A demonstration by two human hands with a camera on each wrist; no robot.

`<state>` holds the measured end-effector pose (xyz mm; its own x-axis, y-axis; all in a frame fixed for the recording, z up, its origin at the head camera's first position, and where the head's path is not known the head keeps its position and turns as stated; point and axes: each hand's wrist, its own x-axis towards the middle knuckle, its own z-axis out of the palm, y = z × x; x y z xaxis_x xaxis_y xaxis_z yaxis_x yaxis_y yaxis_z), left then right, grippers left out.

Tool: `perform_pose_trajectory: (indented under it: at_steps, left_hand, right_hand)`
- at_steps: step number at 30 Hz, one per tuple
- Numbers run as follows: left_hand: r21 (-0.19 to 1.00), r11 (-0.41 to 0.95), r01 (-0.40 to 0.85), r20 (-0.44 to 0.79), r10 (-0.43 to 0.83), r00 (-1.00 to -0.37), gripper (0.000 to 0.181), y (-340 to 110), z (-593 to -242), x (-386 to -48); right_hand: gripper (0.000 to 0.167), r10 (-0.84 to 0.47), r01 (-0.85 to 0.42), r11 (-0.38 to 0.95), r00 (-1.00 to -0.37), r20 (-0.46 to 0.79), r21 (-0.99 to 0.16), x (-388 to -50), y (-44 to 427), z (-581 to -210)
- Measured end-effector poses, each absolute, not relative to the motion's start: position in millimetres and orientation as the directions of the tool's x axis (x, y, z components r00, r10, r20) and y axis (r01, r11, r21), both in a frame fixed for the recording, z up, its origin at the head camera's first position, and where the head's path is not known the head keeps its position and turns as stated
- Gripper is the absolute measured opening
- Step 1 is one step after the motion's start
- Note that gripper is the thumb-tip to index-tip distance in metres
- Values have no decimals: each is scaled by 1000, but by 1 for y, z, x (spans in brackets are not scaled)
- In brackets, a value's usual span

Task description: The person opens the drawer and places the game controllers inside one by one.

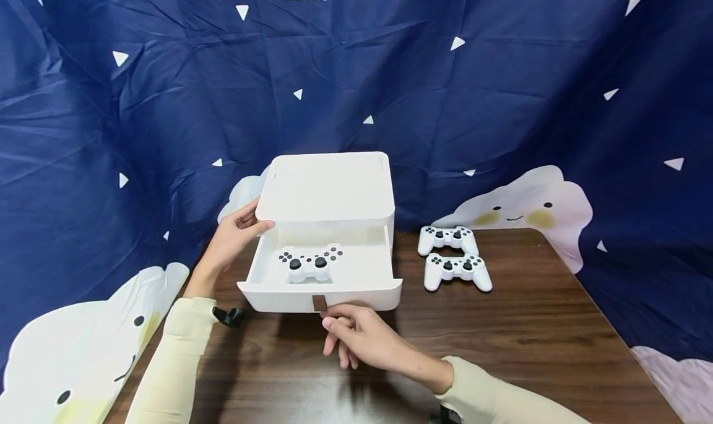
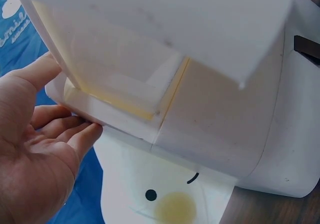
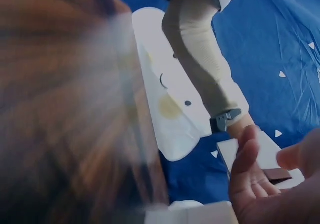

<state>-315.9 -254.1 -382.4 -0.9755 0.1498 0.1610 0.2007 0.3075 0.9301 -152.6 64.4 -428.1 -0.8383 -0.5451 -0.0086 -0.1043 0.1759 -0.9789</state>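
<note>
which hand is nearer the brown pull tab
Right: the right hand is just below the brown pull tab, slightly to its right; the left hand is farther back, at the left side of the white drawer unit.

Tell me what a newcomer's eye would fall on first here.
It would probably land on the white, round-cornered box near the middle of the head view, its white drawer pulled out with a white, black-buttoned game controller inside. Next come two similar white controllers, one in front of the other on the dark brown wood-grain table to the box's right. Behind hangs a navy blue cloth printed with white triangles and smiling clouds.
</note>
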Motion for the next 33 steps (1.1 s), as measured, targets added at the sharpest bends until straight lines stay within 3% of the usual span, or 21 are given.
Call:
perform_pose_trajectory:
  at_steps: [5,10,19,33]
  left_hand:
    - [931,306,200,160,150,-976,82,-255,-382,-316]
    - [934,299,197,159,145,-976,82,-254,-382,-315]
    - [931,298,212,172,154,-973,81,-254,-382,-315]
    - [926,293,239,196,168,-966,79,-254,-382,-316]
  right_hand:
    - [51,-589,62,-12,-807,-43,-998,-151,58,-430]
    - [34,-603,160,-72,-793,-85,-984,-150,52,-430]
    - [46,-561,73,23,-824,-74,-997,-159,46,-423]
    - [42,-541,43,52,-839,-64,-998,-164,41,-415]
